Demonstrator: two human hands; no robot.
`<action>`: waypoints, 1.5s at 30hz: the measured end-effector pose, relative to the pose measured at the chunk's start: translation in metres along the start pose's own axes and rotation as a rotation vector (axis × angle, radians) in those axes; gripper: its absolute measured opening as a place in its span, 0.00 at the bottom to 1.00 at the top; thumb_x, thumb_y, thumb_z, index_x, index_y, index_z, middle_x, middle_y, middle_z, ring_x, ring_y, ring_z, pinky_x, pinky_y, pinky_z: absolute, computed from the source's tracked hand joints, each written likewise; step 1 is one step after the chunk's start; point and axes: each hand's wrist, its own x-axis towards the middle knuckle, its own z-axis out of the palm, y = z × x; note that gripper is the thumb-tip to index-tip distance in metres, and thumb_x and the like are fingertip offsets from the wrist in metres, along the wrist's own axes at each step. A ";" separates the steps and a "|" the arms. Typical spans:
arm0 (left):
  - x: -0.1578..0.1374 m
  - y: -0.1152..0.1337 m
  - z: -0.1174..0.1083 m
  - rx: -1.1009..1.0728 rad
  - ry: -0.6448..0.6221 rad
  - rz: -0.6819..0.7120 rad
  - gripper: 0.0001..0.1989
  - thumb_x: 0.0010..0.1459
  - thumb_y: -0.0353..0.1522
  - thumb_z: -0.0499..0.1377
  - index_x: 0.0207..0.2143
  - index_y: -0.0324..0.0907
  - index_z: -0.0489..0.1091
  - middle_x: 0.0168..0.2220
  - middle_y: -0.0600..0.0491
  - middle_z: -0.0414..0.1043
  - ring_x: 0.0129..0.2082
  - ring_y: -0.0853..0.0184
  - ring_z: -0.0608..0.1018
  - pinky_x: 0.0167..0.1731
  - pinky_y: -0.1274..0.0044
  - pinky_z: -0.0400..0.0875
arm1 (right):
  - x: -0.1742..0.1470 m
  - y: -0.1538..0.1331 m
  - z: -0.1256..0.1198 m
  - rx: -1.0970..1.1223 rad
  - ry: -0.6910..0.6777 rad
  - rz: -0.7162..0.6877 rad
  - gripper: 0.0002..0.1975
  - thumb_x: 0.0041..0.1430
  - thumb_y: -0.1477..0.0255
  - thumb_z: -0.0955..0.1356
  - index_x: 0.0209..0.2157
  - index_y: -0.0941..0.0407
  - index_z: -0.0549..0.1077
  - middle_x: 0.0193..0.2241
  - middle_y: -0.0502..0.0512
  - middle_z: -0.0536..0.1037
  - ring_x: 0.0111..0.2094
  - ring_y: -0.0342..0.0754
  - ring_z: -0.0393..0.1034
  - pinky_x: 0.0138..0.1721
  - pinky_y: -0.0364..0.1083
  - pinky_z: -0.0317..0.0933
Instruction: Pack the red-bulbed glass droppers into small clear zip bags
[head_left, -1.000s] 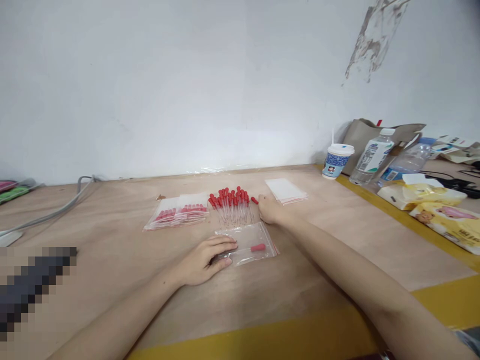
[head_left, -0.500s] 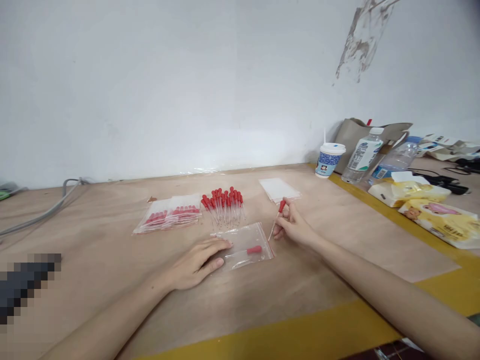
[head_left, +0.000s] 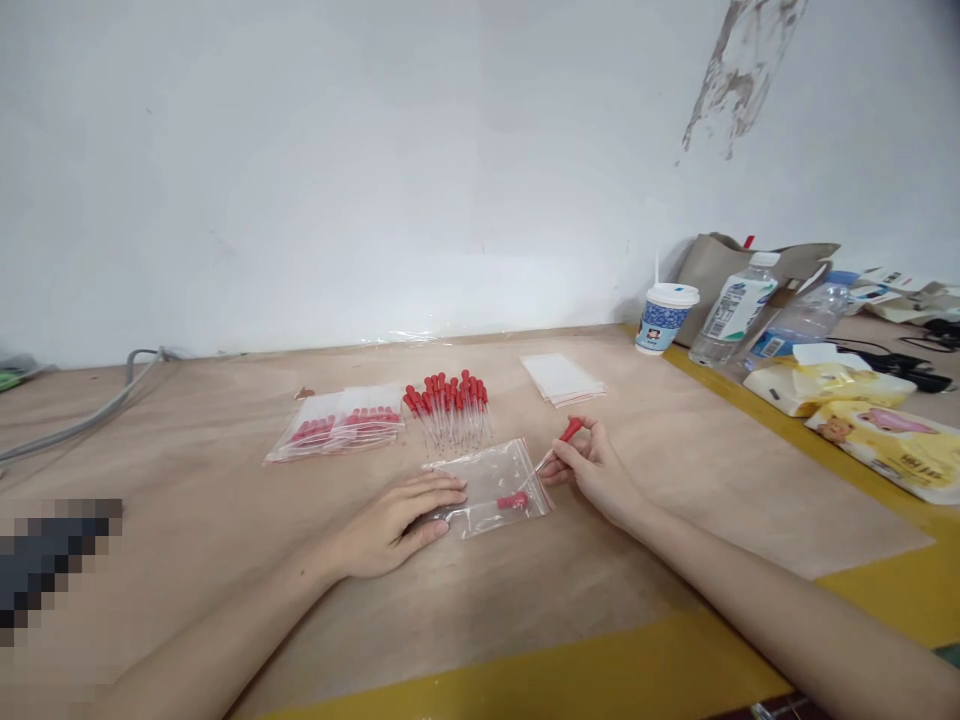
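Note:
My left hand (head_left: pixel 401 520) lies flat with fingers stretched over the left part of a clear zip bag (head_left: pixel 480 475), pressing it to the table. Inside that bag rests one dropper with a red rubber bulb (head_left: pixel 513 501). Pinched in my right hand (head_left: pixel 592 468) is a second dropper (head_left: pixel 571 430), bulb up and tilted, its thin tip at the bag's right, red-lined edge. Whether the tip is inside the bag is hard to make out. Just beyond the bag sits a pile of red-bulbed droppers (head_left: pixel 450 400).
Filled zip bags (head_left: pixel 337 425) overlap at the left, and a stack of flat bags (head_left: pixel 562 378) lies at the back right. Farther right stand a paper cup (head_left: pixel 664 320), bottles (head_left: pixel 739 310) and tissue packs (head_left: pixel 889 445). A grey cable (head_left: pixel 82 430) runs along the left.
My right hand has brought its dropper down and left, so the tip has come to the bag's edge. My left hand stays on the bag.

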 end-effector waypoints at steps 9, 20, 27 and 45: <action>-0.005 0.000 0.001 0.042 -0.004 -0.054 0.21 0.63 0.34 0.48 0.58 0.50 0.53 0.62 0.52 0.48 0.59 0.60 0.57 0.56 0.65 0.56 | 0.018 -0.005 -0.030 -0.187 -0.189 0.108 0.11 0.49 0.64 0.68 0.30 0.56 0.65 0.27 0.50 0.72 0.26 0.42 0.69 0.32 0.45 0.65; -0.005 0.001 -0.001 0.059 -0.023 -0.079 0.23 0.63 0.35 0.48 0.59 0.51 0.49 0.62 0.52 0.45 0.60 0.59 0.55 0.56 0.64 0.56 | 0.011 -0.008 -0.029 -0.675 -0.510 -0.230 0.10 0.52 0.65 0.66 0.31 0.56 0.75 0.24 0.50 0.72 0.23 0.41 0.60 0.25 0.41 0.54; -0.003 -0.001 0.001 0.041 -0.009 -0.070 0.23 0.63 0.35 0.48 0.59 0.50 0.50 0.61 0.51 0.48 0.59 0.59 0.57 0.55 0.64 0.57 | 0.006 -0.012 -0.012 -0.671 -0.497 -0.258 0.11 0.51 0.64 0.67 0.30 0.56 0.76 0.22 0.49 0.70 0.21 0.40 0.57 0.23 0.40 0.51; -0.001 -0.005 0.003 0.017 -0.036 -0.054 0.21 0.63 0.33 0.48 0.59 0.49 0.53 0.61 0.52 0.51 0.59 0.61 0.57 0.57 0.65 0.54 | 0.035 -0.008 -0.012 -0.559 -0.297 -0.135 0.10 0.48 0.65 0.67 0.27 0.58 0.68 0.21 0.47 0.69 0.22 0.40 0.61 0.25 0.41 0.54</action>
